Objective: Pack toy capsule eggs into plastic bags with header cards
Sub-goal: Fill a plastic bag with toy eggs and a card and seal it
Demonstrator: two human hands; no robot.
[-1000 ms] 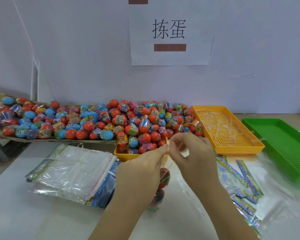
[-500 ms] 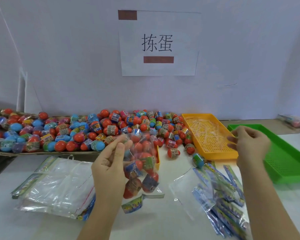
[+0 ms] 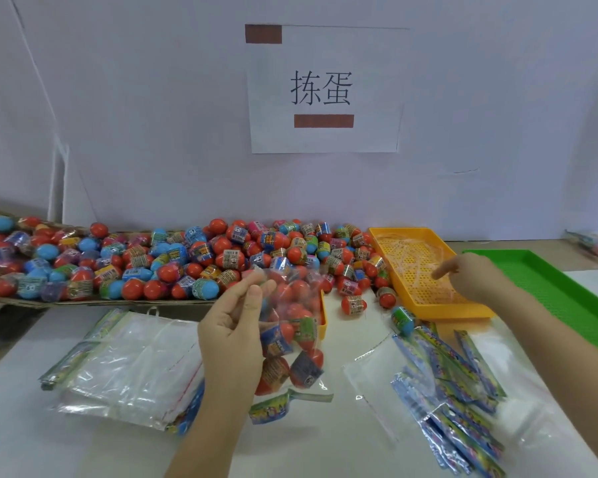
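My left hand [image 3: 233, 336] pinches the neck of a filled bag [image 3: 290, 332]; my right hand [image 3: 477, 276] hovers among ties [image 3: 404, 257] in the yellow tray [image 3: 463, 310], grip unclear. Tying is left, many eggs [image 3: 201, 260] unpacked

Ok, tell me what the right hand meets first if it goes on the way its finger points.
Probably the clear strips in the yellow tray: the right hand points its forefinger at them, though the height is unclear.

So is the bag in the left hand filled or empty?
Filled: several capsule eggs show through the clear bag, which the left hand holds up by its top.
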